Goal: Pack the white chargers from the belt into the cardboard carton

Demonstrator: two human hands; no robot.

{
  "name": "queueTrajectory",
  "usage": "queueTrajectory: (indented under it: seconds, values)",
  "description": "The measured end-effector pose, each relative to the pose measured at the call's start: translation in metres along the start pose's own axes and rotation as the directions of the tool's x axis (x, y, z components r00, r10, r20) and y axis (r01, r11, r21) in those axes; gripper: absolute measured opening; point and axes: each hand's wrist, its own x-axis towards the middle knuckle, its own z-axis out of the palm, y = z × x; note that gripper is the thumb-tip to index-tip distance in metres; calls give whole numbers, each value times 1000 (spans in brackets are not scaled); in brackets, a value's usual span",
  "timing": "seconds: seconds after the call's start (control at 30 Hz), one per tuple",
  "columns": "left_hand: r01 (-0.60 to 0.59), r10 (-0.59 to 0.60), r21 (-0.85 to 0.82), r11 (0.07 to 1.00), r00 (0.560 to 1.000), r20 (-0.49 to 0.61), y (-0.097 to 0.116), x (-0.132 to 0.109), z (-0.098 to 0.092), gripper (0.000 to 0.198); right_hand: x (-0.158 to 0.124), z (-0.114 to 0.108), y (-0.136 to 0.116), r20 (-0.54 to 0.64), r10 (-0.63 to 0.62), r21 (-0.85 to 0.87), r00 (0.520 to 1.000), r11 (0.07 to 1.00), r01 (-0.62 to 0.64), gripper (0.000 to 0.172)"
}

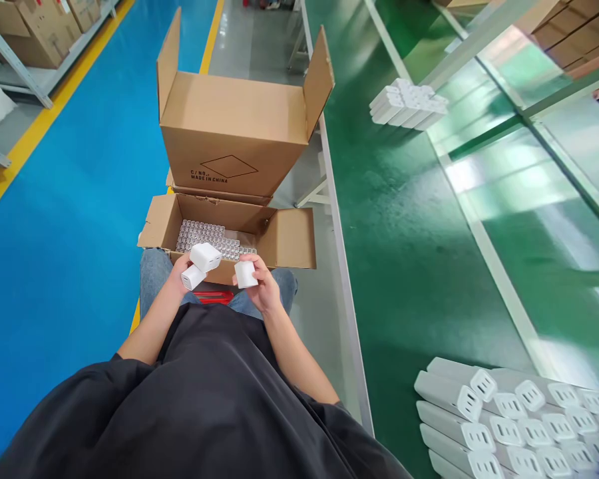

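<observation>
My left hand (pixel 180 269) is closed around white charger housings; two show, an upper one (pixel 205 256) lying across a lower one (pixel 193 277), both with slots in the end. Level with it, my right hand (pixel 265 286) grips another white charger housing (pixel 245 273) between thumb and fingers. Both hands are over the near edge of an open cardboard box (pixel 295 238), between my knees. Inside the box, rows of small clear-and-white pieces (pixel 199 233) fill the left and middle; their exact kind is too small to tell.
Behind the box stands a taller open carton (pixel 234 150). A green-topped workbench (pixel 394 266) runs along my right, bearing a near stack of white chargers (pixel 519 422) and a farther stack (pixel 406 105). Something red (pixel 214 297) lies below my hands. Shelves with cartons (pixel 34 33) stand at far left.
</observation>
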Motion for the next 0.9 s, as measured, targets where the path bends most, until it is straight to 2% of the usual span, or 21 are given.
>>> queueTrajectory:
  seconds: [0.13, 0.23, 0.37, 0.47, 0.57, 0.77, 0.9]
  values:
    - [18, -16, -84, 996, 1000, 21, 2, -6, 5, 13, -5, 13, 0, -119, 13, 271, 993, 962, 20, 39]
    - [31, -31, -124, 992, 1000, 2, 4, -11, 8, 17, -3, 16, -2, -126, 57, 382, 990, 924, -5, 44]
    - [37, -36, -136, 990, 999, 10, 3, -13, 9, 17, 3, 15, 1, -134, 189, 457, 973, 883, -108, 33]
    - [53, -47, -138, 989, 998, 42, 0, -11, 6, 19, 7, 17, 5, -155, 312, 496, 937, 845, -200, 23]
    - [71, -60, -131, 989, 995, 84, -3, -9, 4, 23, 10, 21, 7, -168, 396, 527, 903, 810, -258, 25]
    - [85, -76, -82, 993, 992, 105, -6, -11, 4, 31, 12, 20, 13, -189, 380, 462, 906, 848, -259, 26]
    - [101, -92, -75, 992, 990, 110, -7, -13, 3, 26, 9, 18, 11, -197, 243, 380, 950, 912, -155, 26]
